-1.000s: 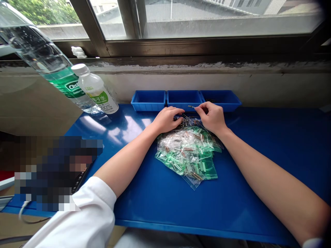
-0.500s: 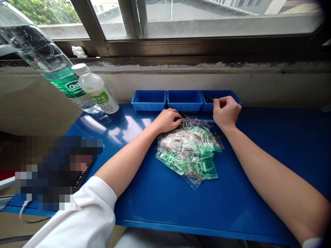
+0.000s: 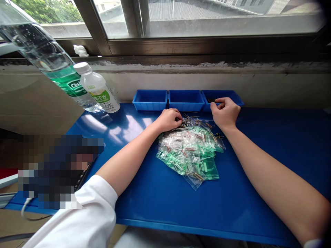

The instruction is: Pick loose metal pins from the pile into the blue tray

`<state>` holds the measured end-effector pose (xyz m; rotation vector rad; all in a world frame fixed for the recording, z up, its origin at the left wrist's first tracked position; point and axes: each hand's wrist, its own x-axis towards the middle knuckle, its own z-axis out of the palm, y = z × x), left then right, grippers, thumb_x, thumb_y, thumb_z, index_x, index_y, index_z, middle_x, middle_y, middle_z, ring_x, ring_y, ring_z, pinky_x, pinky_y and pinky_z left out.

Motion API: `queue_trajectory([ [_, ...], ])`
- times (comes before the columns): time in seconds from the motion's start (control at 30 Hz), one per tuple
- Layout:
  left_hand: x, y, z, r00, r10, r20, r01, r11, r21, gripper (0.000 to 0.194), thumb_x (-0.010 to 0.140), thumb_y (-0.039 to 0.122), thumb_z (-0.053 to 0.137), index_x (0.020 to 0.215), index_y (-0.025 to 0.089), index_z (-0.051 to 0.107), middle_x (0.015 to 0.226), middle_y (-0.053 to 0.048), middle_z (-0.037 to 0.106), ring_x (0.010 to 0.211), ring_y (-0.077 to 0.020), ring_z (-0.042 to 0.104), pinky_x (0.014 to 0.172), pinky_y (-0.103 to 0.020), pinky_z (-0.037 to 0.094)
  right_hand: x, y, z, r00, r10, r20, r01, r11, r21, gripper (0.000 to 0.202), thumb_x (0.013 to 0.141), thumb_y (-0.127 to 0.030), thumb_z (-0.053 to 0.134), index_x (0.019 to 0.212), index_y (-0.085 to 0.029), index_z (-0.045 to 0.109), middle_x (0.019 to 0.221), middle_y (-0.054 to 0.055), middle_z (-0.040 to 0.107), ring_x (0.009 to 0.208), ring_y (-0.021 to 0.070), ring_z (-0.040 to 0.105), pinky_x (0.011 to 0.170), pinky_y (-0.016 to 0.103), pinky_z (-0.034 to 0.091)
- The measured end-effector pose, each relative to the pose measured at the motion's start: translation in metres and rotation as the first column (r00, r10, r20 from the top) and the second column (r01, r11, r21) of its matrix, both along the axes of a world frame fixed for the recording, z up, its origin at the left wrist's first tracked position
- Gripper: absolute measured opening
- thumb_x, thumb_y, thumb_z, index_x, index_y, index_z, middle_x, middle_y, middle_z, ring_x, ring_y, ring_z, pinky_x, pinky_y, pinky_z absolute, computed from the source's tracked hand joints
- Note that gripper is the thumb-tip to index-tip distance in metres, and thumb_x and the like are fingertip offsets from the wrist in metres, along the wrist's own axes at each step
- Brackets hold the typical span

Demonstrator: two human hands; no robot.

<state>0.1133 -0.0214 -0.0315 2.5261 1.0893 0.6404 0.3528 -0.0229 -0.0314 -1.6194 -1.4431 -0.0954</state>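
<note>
My left hand [image 3: 169, 120] rests at the far left edge of a pile, its fingers curled round small black pieces [image 3: 177, 119] whose kind I cannot make out. Beside its fingertips lie loose thin metal pins or screws [image 3: 188, 121]. Spread toward me are clear and green plastic bags [image 3: 190, 144] holding copper-coloured and silvery rods. At the front wall of the right blue bin [image 3: 234, 100], my right hand [image 3: 226, 113] has its thumb and index finger slightly apart, with nothing visible between them. Small dark pieces [image 3: 211, 100] lie in that bin by the fingertips.
The left blue bin [image 3: 150, 105] and middle blue bin [image 3: 185, 105] stand in line against the wall. A small dark piece [image 3: 167, 103] shows at the gap between them. A large water bottle [image 3: 64, 81] and a smaller white-capped bottle [image 3: 99, 91] stand on the blue table [image 3: 155, 196], back left.
My right thumb and index finger have moved apart at the right bin, and the dark piece at their tips now lies in it. A dark piece appears between the other bins. My left hand stays put.
</note>
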Motion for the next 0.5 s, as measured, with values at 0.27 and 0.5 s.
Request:
queue_trajectory([
  [0.27,0.000,-0.004,-0.002,1.000,0.015,-0.016,-0.014,0.999,0.029,0.020,0.085,0.023,0.048,0.084,0.019,0.068,0.099,-0.004,0.068,0.099,-0.0213,0.060,0.089,-0.036,0.040,-0.013,-0.011,0.000,0.971,0.238,0.003,-0.238,0.971,0.006,0.010,0.075,-0.026,0.061,0.077,-0.018,0.066,0.056,0.002,0.059,0.053,0.0166,0.056,0.056,0.030,0.045],
  [0.5,0.000,-0.007,-0.002,0.999,0.021,0.043,-0.027,0.991,0.128,0.017,0.092,0.023,0.043,0.093,0.018,0.058,0.098,-0.004,0.065,0.096,-0.0184,0.058,0.085,-0.034,0.034,-0.028,-0.021,0.004,0.770,0.632,0.090,-0.623,0.775,-0.111,0.014,0.081,-0.027,0.060,0.074,-0.019,0.069,0.072,0.004,0.069,0.065,0.0176,0.061,0.060,0.029,0.047],
])
